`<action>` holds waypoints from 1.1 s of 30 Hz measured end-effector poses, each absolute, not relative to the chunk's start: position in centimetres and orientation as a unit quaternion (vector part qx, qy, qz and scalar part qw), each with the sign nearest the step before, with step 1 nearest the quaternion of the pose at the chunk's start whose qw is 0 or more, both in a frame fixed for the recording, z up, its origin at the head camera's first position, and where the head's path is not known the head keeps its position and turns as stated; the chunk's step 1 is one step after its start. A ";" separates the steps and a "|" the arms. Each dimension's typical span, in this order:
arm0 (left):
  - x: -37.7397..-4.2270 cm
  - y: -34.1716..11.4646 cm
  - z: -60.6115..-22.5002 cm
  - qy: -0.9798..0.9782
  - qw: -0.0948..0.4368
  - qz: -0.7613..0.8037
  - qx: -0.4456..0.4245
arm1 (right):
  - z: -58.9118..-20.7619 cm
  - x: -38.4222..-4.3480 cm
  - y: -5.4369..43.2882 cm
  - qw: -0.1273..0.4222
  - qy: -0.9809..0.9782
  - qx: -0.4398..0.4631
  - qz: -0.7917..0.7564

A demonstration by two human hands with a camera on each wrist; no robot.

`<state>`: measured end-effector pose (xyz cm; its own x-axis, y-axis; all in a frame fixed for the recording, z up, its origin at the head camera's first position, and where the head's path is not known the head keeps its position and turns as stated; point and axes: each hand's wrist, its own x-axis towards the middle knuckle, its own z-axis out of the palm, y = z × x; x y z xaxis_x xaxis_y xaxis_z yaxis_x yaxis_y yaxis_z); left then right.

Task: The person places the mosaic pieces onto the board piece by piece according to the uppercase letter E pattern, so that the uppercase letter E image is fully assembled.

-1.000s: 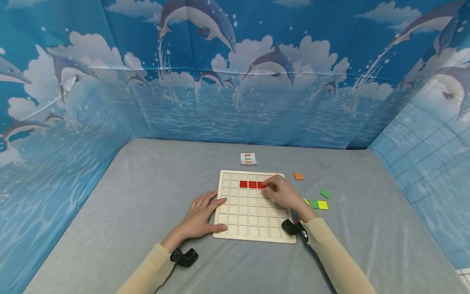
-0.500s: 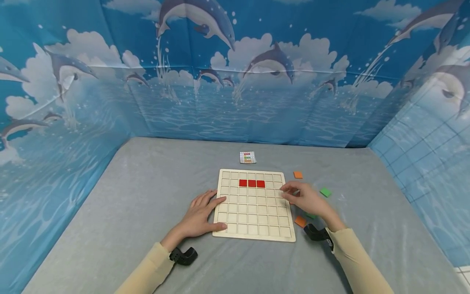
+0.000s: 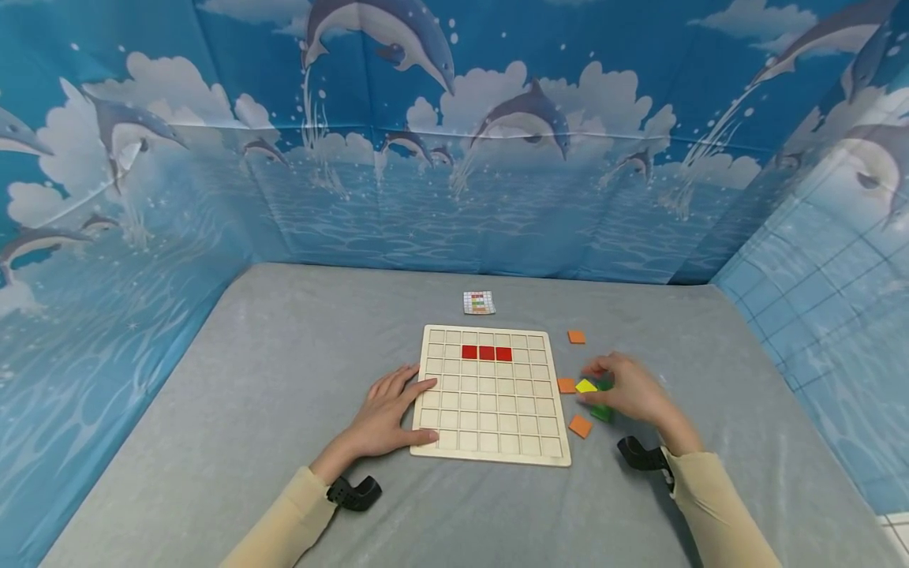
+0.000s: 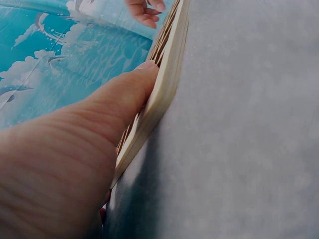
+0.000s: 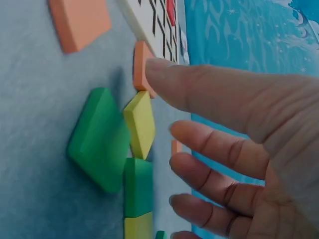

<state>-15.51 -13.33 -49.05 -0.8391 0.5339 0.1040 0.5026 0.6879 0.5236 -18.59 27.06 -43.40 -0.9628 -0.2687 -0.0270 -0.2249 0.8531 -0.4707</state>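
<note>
A pale wooden grid board (image 3: pixel 490 410) lies on the grey cloth, three red square tiles (image 3: pixel 486 353) side by side in an upper row. My left hand (image 3: pixel 387 414) rests at the board's left edge, fingers spread and thumb over the rim, as the left wrist view also shows. Right of the board my right hand (image 3: pixel 632 390) hovers over loose tiles, thumb and fingers apart with nothing between them. Beneath it are a yellow tile (image 5: pixel 141 124), a larger-looking green tile (image 5: pixel 99 142) and another green tile (image 5: pixel 138 186), partly hidden in the head view.
Orange tiles lie right of the board: one by its edge (image 3: pixel 566 386), one nearer (image 3: pixel 580 426), one farther back (image 3: pixel 577 337). A small card with a coloured grid pattern (image 3: pixel 479 303) lies behind the board. A dolphin-print curtain (image 3: pixel 426 213) surrounds the table's back and sides.
My right hand has drawn back from the third red tile, which lies in its cell, and moved right to over the loose tiles. The left hand stays on the board's edge.
</note>
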 end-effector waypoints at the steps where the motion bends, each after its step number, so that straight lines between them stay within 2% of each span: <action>1: -15.5 -13.3 -49.0 0.919 0.029 0.275 0.282 | -43.5 -18.5 27.1 0.048 0.963 -0.124 -0.233; 12: -15.4 -13.3 -49.2 0.918 0.028 0.277 0.281 | -44.5 -18.6 27.3 0.061 0.969 -0.073 -0.228; 33: -15.5 -13.3 -49.2 0.918 0.028 0.276 0.282 | -44.8 -18.8 27.1 0.058 0.951 -0.080 -0.293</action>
